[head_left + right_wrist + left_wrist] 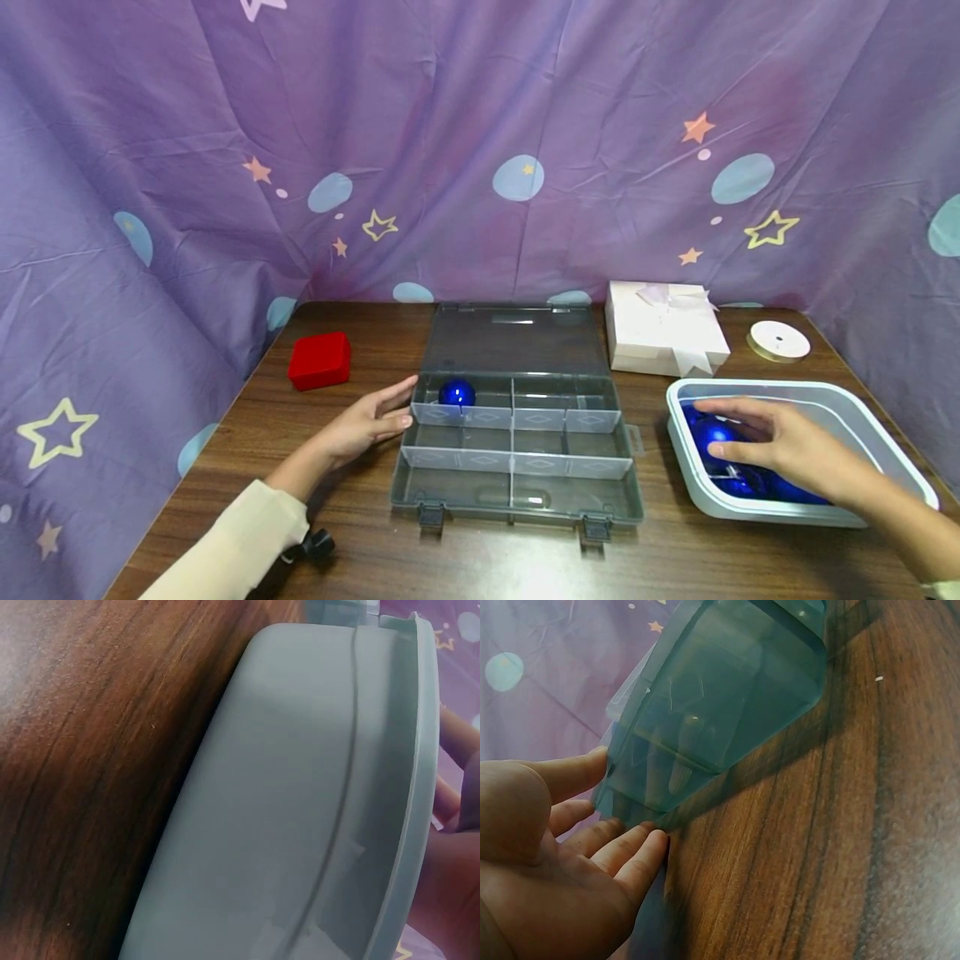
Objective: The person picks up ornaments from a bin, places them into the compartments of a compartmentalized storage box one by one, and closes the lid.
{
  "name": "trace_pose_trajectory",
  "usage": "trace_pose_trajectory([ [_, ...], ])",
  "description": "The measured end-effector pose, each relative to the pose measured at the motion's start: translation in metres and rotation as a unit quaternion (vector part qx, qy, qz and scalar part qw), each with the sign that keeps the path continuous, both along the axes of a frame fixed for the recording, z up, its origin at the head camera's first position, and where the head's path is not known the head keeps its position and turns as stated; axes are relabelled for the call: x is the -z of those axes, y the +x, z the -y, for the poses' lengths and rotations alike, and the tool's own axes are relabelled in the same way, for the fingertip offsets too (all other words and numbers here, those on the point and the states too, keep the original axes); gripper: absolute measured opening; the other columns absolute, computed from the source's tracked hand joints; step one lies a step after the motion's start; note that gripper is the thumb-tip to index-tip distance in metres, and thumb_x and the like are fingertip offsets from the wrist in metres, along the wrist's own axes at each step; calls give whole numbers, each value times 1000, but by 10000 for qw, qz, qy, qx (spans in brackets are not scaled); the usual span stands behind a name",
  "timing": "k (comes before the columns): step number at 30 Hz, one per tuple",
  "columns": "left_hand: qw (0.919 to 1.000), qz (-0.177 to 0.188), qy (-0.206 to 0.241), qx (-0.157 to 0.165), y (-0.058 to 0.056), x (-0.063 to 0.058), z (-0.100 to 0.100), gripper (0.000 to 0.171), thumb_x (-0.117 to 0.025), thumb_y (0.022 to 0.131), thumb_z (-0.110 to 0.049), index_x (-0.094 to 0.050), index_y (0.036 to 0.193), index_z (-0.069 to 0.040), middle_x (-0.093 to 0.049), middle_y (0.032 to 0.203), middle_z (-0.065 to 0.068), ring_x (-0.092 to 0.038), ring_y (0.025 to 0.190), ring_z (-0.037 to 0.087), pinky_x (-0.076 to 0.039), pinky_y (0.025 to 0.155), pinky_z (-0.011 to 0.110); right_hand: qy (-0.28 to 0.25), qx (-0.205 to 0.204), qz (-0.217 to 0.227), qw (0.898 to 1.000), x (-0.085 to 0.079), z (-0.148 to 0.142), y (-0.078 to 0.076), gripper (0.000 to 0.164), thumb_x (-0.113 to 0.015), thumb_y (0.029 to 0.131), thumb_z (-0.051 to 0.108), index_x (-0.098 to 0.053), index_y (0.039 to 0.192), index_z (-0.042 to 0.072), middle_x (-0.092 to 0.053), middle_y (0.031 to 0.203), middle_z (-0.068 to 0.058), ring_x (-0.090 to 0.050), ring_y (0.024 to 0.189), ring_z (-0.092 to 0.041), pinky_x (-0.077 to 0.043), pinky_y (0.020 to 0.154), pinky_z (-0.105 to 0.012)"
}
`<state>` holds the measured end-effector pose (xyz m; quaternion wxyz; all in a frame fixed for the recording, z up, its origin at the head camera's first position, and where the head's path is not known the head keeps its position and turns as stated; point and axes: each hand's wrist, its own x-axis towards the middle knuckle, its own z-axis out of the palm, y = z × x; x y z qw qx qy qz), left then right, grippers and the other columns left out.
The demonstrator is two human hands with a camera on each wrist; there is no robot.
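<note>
My left hand (371,427) rests at the left side of a grey see-through compartment case (517,483), its lid (517,340) folded back. In the left wrist view the fairly straight fingers (641,862) touch the case's end wall. One shiny blue ball (457,392) sits in the back left compartment. On the right, my right hand (798,446) reaches into a pale plastic tub (892,417), thumb and fingers around a blue ball (712,433). More blue balls (795,490) lie below that hand, partly hidden by it. In the right wrist view the tub's wall (277,772) covers most of the hand.
A red box (320,361) stands at the back left. Behind the tub are a white gift box (663,327) with a ribbon bow and a white spool (778,341). Two latches (431,514) jut from the case's front edge. A purple curtain (450,150) hangs behind the table.
</note>
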<state>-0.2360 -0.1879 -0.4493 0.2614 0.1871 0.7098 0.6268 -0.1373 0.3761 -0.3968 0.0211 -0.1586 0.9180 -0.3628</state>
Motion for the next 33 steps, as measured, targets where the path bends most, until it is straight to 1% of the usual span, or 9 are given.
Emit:
trace_pose_trajectory([
  [1,10000,-2,0,4,0,0,0,74,-53,105,1,-10,165,-3,-8,170,25,-22,152,45,-37,118,42,-35,-40,-40,10000,1,0,0,50,-79,93,18,-63,139,8,-60,141,-24,-52,119,10,-46,88,-5],
  [2,10000,-4,-7,8,0,0,0,74,-52,105,2,-10,165,-3,-9,170,25,-22,152,45,-37,118,42,-56,-87,-65,9999,2,-1,0,50,-79,92,17,-63,139,7,-60,141,-24,-52,118,12,-47,87,-6],
  [4,10000,-8,-21,6,0,0,0,74,-52,105,2,-10,165,-3,-9,170,25,-22,152,45,-37,118,43,-63,-127,-124,9998,4,-1,0,49,-79,92,15,-64,138,8,-61,140,-23,-53,117,11,-49,85,-9],
  [8,10000,-14,-40,-2,0,0,0,74,-53,105,1,-10,165,-3,-9,170,25,-22,152,45,-36,119,44,161,-116,-206,9996,3,-2,1,49,-80,91,17,-66,137,12,-62,139,-21,-54,115,10,-51,83,-12],
  [15,10000,-9,-7,-19,-1,1,1,74,-53,105,1,-11,165,-3,-9,170,25,-21,153,45,-36,118,42,440,36,-370,9983,0,-1,3,46,-82,89,25,-70,133,22,-65,136,-11,-53,116,11,-49,85,-10],
  [19,10000,2,-1,-24,-1,1,1,74,-53,105,2,-11,165,-3,-9,170,25,-22,152,45,-38,117,40,408,-6,-297,9987,0,-2,2,45,-81,91,23,-70,134,19,-64,138,-13,-52,116,11,-49,84,-9],
  [25,10000,2,-15,-9,-1,1,2,74,-53,105,1,-11,165,-3,-8,170,25,-22,152,45,-38,117,40,288,-69,-158,9994,-2,-5,1,45,-79,92,18,-68,136,12,-63,137,-23,-53,114,13,-49,82,-8],
  [30,10000,3,-7,7,-1,1,1,74,-53,105,1,-11,165,-3,-8,170,25,-21,153,45,-37,118,41,295,38,-101,9995,-10,-3,1,45,-77,94,20,-67,137,12,-63,138,-24,-51,116,14,-44,84,-3],
  [33,10000,-4,-9,16,-1,1,1,74,-53,105,1,-11,165,-3,-8,170,25,-21,152,46,-37,118,42,201,62,-148,9997,-13,-3,1,44,-77,94,19,-68,136,12,-65,137,-21,-53,115,13,-45,85,-3],
])
